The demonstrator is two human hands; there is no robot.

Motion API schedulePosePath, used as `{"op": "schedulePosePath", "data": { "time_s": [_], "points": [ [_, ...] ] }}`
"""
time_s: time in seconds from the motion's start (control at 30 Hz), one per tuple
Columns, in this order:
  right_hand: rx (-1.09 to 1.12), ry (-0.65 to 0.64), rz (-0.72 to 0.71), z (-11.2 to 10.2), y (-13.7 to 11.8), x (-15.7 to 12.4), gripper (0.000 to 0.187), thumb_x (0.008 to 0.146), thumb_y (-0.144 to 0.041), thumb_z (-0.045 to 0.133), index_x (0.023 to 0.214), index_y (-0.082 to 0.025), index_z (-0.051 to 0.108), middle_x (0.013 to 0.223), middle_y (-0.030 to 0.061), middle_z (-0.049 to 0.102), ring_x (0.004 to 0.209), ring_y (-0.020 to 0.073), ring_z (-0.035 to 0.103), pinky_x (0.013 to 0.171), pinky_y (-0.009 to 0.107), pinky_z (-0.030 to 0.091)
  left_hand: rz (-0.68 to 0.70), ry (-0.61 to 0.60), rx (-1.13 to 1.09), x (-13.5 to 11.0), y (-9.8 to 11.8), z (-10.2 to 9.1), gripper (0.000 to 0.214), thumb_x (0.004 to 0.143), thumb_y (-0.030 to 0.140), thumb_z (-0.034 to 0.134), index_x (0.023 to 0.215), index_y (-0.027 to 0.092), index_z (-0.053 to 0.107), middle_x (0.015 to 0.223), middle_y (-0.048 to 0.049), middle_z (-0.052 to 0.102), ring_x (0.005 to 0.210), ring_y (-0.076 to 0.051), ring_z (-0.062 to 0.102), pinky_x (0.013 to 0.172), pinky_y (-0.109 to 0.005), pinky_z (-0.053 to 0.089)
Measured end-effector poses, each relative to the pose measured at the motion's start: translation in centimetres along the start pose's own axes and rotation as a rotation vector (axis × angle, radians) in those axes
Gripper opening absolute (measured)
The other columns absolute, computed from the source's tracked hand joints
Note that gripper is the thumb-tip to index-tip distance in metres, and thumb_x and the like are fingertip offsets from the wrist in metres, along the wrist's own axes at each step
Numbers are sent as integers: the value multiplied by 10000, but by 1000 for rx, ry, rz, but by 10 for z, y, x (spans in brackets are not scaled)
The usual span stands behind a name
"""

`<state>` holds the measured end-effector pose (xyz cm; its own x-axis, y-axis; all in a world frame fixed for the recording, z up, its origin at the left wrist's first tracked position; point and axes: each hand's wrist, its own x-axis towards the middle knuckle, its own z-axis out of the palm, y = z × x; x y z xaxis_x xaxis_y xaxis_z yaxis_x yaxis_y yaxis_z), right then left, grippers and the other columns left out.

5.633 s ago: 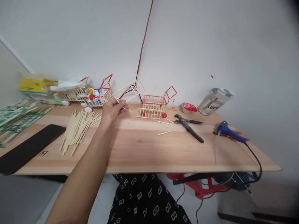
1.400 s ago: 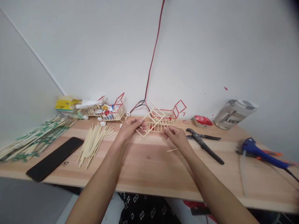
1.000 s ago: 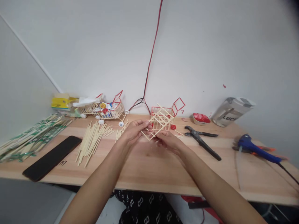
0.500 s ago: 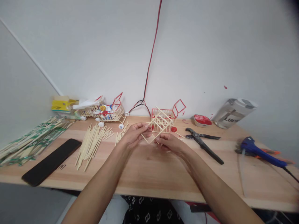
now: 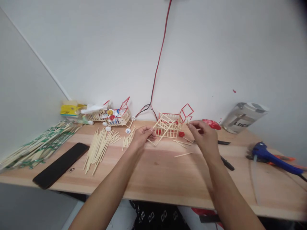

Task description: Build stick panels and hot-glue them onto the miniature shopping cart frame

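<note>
My left hand (image 5: 142, 137) is closed, pinching a frame of thin wooden sticks (image 5: 162, 135) at its left side. The frame is held tilted above the table, in front of a small stick-built cart (image 5: 177, 130) with a red rim and red handle. To the right of that cart, my right hand (image 5: 204, 137) is raised with thumb and forefinger pressed together. A tiny pale tip shows at those fingers, too small to name. Short loose sticks (image 5: 182, 155) lie on the table between the hands. Pliers (image 5: 226, 163) are partly hidden behind my right hand.
Left of my arms lie a pile of cut sticks (image 5: 99, 150), a black flat case (image 5: 61, 165) and packaged chopsticks (image 5: 40, 143). Behind stands another cart (image 5: 120, 119) filled with bottle caps. A red dish (image 5: 212, 124), a jar (image 5: 244, 118) and a blue glue gun (image 5: 275, 158) occupy the right.
My right hand has left the stick frame and moved right and up, uncovering loose sticks and covering part of the pliers. My left hand still holds the frame. The view has shifted slightly.
</note>
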<state>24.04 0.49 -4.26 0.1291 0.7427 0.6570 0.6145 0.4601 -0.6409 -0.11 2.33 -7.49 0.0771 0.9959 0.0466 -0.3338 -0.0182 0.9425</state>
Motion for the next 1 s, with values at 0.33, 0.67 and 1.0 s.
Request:
{"op": "schedulePosePath", "data": {
  "time_s": [0.33,0.67,1.0],
  "points": [
    [-434,-203,-421,43,-47,-21,218,947,-291,479,869,-201,661,865,62,639,861,197,541,742,296,377,42,-3,111,-9,5,14,243,749,358,674,776,131,591,655,-48,698,568,-133,651,559,-215,466],
    [-646,-212,-474,53,-56,-14,259,947,-260,477,778,-189,660,795,78,619,818,212,486,706,317,304,32,9,159,-13,9,20,179,789,303,635,778,136,572,646,-56,708,558,-134,650,555,-212,445],
    [-682,-211,-499,58,-45,-15,218,937,-239,498,799,-189,660,808,74,622,818,216,473,685,328,279,11,-22,151,-11,4,20,175,792,300,631,809,132,584,623,-40,692,541,-129,647,549,-212,462]
  ]
}}
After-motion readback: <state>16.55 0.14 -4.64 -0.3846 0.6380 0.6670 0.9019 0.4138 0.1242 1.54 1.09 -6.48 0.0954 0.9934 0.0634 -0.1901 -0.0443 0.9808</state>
